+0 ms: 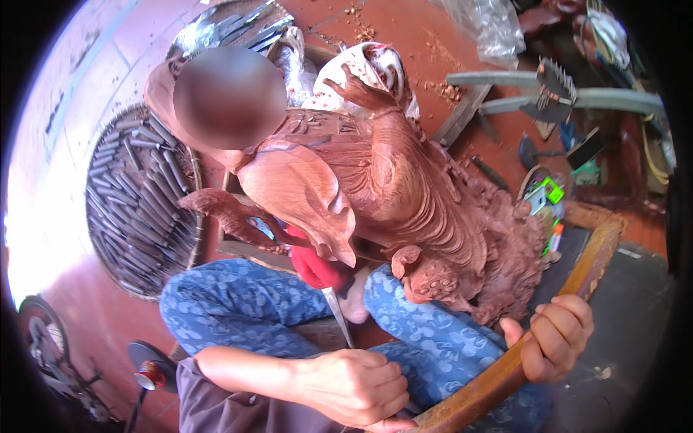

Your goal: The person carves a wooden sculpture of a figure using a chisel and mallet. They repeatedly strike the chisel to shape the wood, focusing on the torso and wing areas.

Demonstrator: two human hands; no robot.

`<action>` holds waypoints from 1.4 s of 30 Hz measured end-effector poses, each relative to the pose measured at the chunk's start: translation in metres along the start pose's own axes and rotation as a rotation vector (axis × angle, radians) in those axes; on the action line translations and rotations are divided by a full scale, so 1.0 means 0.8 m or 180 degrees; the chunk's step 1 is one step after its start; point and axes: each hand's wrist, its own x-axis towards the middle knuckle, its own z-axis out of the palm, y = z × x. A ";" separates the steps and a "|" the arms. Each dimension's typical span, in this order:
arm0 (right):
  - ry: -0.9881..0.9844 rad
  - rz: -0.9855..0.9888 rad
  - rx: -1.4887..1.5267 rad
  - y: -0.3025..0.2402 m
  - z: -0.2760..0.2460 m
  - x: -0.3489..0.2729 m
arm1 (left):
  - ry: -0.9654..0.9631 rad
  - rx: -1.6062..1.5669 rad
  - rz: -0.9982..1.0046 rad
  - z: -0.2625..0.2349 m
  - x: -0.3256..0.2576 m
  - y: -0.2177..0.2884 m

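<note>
1. Right hand (556,339) is gripping a curved wooden bar (498,379) at the lower right; the fingers are wrapping over its outer side, and the thumb is showing on the inner side.
2. From where I am watching, the left hand (354,386) is resting low in the middle, knuckles up and fingers curling inward, near the bar's lower end. Its palm is facing away from me, so I cannot tell whether it is gripping anything.
3. Reddish brown and large, a carved wooden figure (404,187) is leaning across the centre, overlapping the person's right leg in my view. Its head is showing at the upper left, under a round blur; its rough, knobbly base is sitting at the right, near the bar.
4. Between the knees I am seeing a red object (314,268), with a narrow metal blade (336,314) pointing from it toward the left hand.
5. Blue patterned trousers (245,299) are covering the bent legs.
6. At the left, a round basket (198,180) is holding many dark, slim tools (144,224).
7. Beyond the figure, a white patterned cloth (361,68) is lying, and wood chips (449,92) are dotting the red tiled floor (419,36).
</note>
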 end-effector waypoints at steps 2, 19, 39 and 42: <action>0.0078 -0.0044 0.0037 -0.007 0.011 0.015 | -0.0287 0.0168 -0.0195 -0.024 -0.009 0.005; -0.1188 -0.0121 0.0796 -0.019 0.014 0.016 | 0.3750 0.1868 -0.4653 -0.293 -0.374 -0.064; -0.1463 -0.0077 0.1022 -0.025 0.023 0.030 | 0.2455 0.3752 -0.6658 -0.206 -0.536 -0.102; -0.1495 -0.0063 0.1035 -0.024 0.024 0.030 | 0.3217 0.2851 -0.6239 -0.222 -0.520 -0.104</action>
